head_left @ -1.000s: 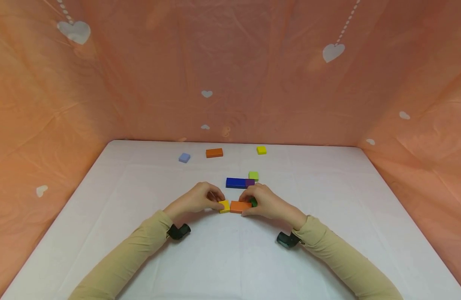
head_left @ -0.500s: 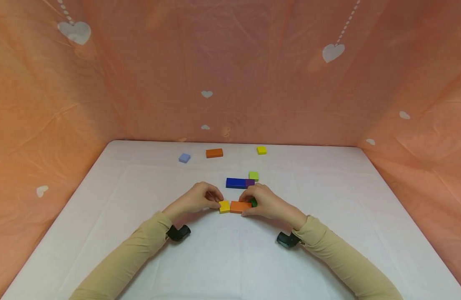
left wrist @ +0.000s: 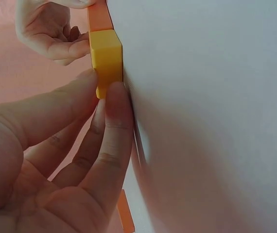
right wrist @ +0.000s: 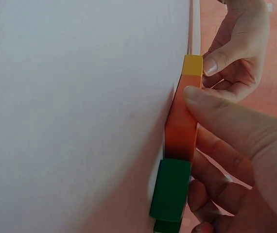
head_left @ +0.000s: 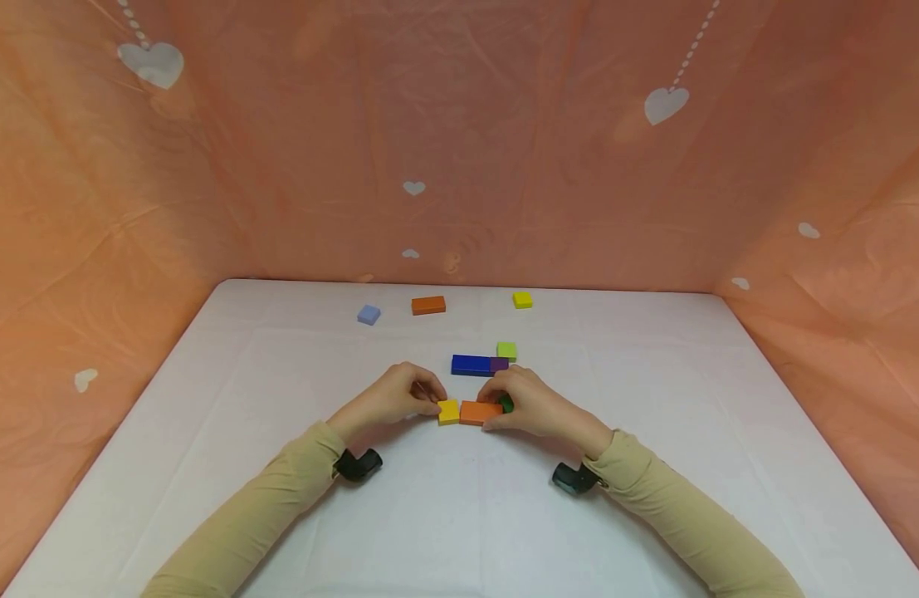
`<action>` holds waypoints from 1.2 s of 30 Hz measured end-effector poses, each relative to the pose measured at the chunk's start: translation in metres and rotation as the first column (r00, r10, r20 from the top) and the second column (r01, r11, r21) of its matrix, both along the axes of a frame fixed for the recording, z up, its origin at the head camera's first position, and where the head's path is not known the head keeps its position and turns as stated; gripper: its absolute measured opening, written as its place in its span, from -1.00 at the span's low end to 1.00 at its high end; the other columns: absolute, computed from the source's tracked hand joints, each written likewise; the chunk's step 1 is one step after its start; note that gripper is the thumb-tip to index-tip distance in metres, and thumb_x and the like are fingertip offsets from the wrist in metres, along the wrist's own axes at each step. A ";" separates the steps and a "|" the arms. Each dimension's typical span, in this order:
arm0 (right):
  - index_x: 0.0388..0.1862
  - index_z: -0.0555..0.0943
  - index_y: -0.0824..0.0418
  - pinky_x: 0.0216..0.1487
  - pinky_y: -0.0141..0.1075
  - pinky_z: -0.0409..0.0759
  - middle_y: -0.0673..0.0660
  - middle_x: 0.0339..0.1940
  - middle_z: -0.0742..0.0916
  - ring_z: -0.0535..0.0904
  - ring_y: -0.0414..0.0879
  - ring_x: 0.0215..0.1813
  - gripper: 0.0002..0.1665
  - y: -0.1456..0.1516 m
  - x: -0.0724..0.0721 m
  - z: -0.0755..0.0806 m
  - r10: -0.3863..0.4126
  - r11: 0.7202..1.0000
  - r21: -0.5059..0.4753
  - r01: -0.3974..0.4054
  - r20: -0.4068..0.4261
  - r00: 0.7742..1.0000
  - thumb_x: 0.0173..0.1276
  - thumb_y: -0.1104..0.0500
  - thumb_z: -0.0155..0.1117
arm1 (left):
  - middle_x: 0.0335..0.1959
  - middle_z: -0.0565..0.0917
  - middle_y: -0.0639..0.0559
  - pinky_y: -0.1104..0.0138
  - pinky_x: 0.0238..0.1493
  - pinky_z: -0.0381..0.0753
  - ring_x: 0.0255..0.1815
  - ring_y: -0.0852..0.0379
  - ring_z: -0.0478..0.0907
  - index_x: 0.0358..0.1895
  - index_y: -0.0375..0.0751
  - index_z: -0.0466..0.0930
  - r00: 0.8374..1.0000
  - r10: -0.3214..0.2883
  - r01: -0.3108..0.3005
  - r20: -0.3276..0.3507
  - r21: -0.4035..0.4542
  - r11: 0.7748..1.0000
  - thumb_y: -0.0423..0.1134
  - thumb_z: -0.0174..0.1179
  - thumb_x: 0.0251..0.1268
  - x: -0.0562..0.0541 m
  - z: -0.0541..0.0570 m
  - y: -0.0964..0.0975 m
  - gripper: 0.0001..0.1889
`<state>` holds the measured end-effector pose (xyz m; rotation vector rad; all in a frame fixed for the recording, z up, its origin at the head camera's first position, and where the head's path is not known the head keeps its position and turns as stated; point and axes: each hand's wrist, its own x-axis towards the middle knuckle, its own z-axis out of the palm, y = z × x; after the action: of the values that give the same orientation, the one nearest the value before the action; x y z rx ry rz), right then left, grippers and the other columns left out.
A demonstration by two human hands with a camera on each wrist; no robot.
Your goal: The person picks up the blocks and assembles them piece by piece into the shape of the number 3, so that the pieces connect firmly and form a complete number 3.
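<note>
In the middle of the white table, a yellow block [head_left: 448, 412] lies end to end with a longer orange block [head_left: 477, 413]. My left hand [head_left: 400, 394] has thumb and fingertips at the yellow block's left end, pinching it there. From the right, my right hand [head_left: 530, 402] grips the orange block, thumb on the near side and fingers behind. A green block [right wrist: 171, 189] meets the orange block's right end; in the head view my right hand mostly hides it. Part of another green piece [right wrist: 167, 226] shows past it in the right wrist view.
Just beyond the hands lie a dark blue block [head_left: 470, 365], a purple block [head_left: 499, 365] against its end and a lime green block [head_left: 507, 350] behind. Farther back are a light blue block [head_left: 369, 315], a dark orange block [head_left: 428, 305] and a bright yellow block [head_left: 522, 300].
My left thumb has drawn back from over the yellow block to its left edge. The right hand and the other blocks keep their places.
</note>
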<state>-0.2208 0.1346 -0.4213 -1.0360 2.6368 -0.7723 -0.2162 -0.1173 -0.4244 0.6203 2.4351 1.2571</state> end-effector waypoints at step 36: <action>-0.11 0.67 0.12 0.01 -0.16 0.40 -0.11 -0.23 0.64 0.44 -0.14 -0.11 -0.61 0.001 0.000 0.001 -0.011 1.000 -0.007 0.012 0.036 0.999 0.10 0.02 0.51 | -0.33 0.67 0.03 0.35 -0.28 0.57 -0.39 0.11 0.53 -0.23 -0.24 0.71 0.997 0.006 -0.006 0.074 0.003 1.000 -0.33 0.50 -0.08 -0.004 0.005 0.006 -0.72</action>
<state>-0.2206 0.1354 -0.4206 -0.9997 2.6135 -0.7957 -0.2202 -0.1113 -0.4196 0.5579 2.3771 1.2638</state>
